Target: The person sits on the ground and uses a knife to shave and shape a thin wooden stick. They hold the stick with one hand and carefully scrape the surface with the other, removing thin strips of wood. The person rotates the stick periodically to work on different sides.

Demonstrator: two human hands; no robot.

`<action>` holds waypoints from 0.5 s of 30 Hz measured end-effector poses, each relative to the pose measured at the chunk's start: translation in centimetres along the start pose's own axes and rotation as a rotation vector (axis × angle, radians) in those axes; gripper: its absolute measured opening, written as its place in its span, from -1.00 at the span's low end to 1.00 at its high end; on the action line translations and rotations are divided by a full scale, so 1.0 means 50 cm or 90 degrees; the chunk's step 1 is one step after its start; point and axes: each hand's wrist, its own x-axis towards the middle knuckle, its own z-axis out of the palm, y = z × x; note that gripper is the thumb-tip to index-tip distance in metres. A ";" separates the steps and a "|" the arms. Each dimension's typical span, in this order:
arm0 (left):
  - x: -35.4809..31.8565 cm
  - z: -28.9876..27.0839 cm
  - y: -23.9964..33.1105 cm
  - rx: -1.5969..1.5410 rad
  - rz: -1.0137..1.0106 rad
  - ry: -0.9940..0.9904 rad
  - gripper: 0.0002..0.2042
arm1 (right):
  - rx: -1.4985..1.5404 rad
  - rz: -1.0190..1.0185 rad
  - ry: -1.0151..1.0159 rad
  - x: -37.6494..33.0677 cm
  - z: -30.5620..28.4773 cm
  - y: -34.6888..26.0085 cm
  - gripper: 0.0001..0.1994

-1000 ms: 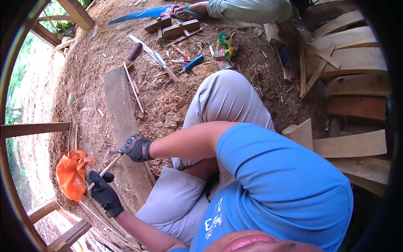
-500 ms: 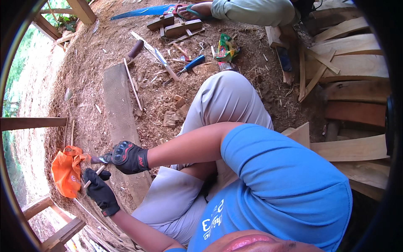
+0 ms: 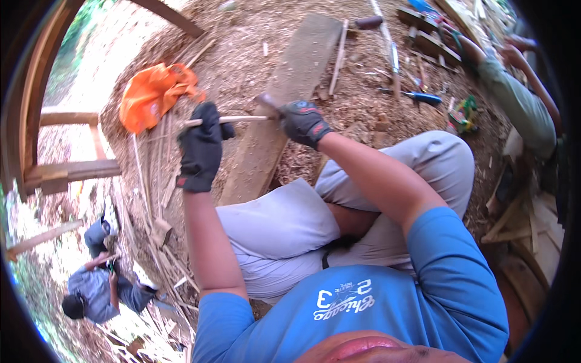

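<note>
Across the ground (image 3: 242,36), strewn with shavings, an orange bag (image 3: 145,100) lies off the plank's left long edge, close beyond the left hand (image 3: 201,145); past the plank's upper right corner lie a brown handle (image 3: 368,23), a blue-handled tool (image 3: 422,97), wooden blocks (image 3: 436,47) and a green packet (image 3: 465,115). The person's bent legs (image 3: 278,221) cover the near end of the plank (image 3: 299,63), and timber framing (image 3: 72,172) stands along the left. The left hand is curled round a thin wooden stick (image 3: 239,119), which crosses the plank's left long edge; the right hand (image 3: 304,123), over the right long edge, is closed on a short-bladed tool (image 3: 266,101) at the stick's far end. Compared with half a second ago, the view has turned — a second person (image 3: 100,290) now shows at lower left — and more of the stick shows between the hands. The tool's handle is hidden in the right glove, and blur makes it hard to tell whether its blade touches the stick. A co-worker's leg (image 3: 523,109) is partly lost in the dark right rim.
</note>
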 end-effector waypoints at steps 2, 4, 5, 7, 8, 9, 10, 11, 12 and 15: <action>0.003 -0.011 -0.020 -0.019 -0.050 0.004 -0.44 | 0.017 0.030 0.116 0.015 -0.005 -0.023 -0.73; -0.007 -0.023 -0.038 0.010 -0.059 0.014 -0.44 | 0.027 0.015 0.122 0.012 -0.020 -0.049 -0.74; -0.009 -0.023 -0.039 0.000 -0.062 0.025 -0.44 | 0.034 0.015 0.130 0.006 -0.024 -0.053 -0.74; -0.009 -0.024 -0.037 -0.017 -0.063 0.044 -0.45 | 0.049 0.011 0.107 -0.001 -0.015 -0.050 -0.75; -0.005 -0.019 -0.036 -0.007 -0.075 0.039 -0.45 | 0.053 0.012 0.097 -0.005 -0.013 -0.042 -0.75; 0.002 -0.015 -0.037 0.005 -0.086 0.035 -0.46 | 0.022 -0.012 0.050 -0.005 -0.011 -0.036 -0.67; 0.011 -0.012 -0.038 0.016 -0.097 0.030 -0.47 | 0.018 -0.036 0.069 -0.009 0.000 -0.037 -0.63; 0.014 -0.010 -0.045 0.029 -0.088 0.029 -0.48 | 0.014 -0.064 0.081 -0.022 0.015 -0.052 -0.58; 0.019 -0.005 -0.031 0.016 -0.090 0.029 -0.48 | 0.006 -0.083 0.103 -0.033 0.021 -0.055 -0.52; 0.016 0.000 -0.015 -0.020 -0.114 0.041 -0.45 | 0.028 -0.113 0.115 -0.052 0.012 -0.126 -0.26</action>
